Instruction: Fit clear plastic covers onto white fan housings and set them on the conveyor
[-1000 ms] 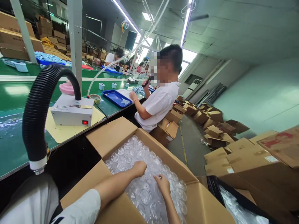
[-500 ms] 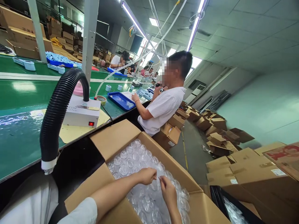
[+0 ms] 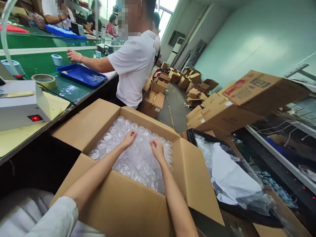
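Note:
An open cardboard box stands before me with its flaps folded out. Inside it, round clear plastic pieces with ribbed tops are packed in rows. My left hand is closed above the middle of the box, pinching thin clear plastic film. To its right, my right hand is also closed, its fingertips on the other side of the film. The film lies cloudy between both hands and blurs the pieces beneath. Its edges are hard to make out.
At left, a green workbench carries a blue tray, a tape roll and a white machine. A co-worker in a white shirt stands beyond the box. Stacked cartons and a black bag with plastic are on the right.
My hands have moved apart from close together, with the film between them. The view has swung right, bringing more of the right-hand cartons and bag into sight. The co-worker's arm now reaches over the bench.

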Available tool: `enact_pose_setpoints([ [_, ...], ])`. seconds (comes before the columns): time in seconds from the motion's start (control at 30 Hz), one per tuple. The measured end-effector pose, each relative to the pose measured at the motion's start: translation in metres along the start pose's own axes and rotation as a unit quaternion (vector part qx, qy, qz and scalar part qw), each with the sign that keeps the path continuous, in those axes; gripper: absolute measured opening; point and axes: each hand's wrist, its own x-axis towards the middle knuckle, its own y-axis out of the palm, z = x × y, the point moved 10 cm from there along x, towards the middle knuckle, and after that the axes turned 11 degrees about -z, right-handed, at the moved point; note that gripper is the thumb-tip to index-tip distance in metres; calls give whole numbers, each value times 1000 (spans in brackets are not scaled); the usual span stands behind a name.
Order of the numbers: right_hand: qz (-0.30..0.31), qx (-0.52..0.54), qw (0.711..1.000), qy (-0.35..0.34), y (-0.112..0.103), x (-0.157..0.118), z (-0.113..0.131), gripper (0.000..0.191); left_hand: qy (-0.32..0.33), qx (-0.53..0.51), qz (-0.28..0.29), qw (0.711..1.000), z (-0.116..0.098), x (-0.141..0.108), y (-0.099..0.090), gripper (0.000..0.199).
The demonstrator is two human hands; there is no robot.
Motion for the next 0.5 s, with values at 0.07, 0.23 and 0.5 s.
enact_pose_setpoints([
  [0.07, 10, 3, 1000, -4, 10, 1, -2, 26, 7, 34, 5, 999, 0, -4, -1, 34],
  [0.23, 62, 21, 998, -20, 28, -2, -5, 26, 36, 143, 57, 987, -2, -22, 4, 36],
  [0.5, 145, 6, 989, -29, 45, -18, -5, 39, 85, 228, 111, 964, -12, -35, 10, 36],
])
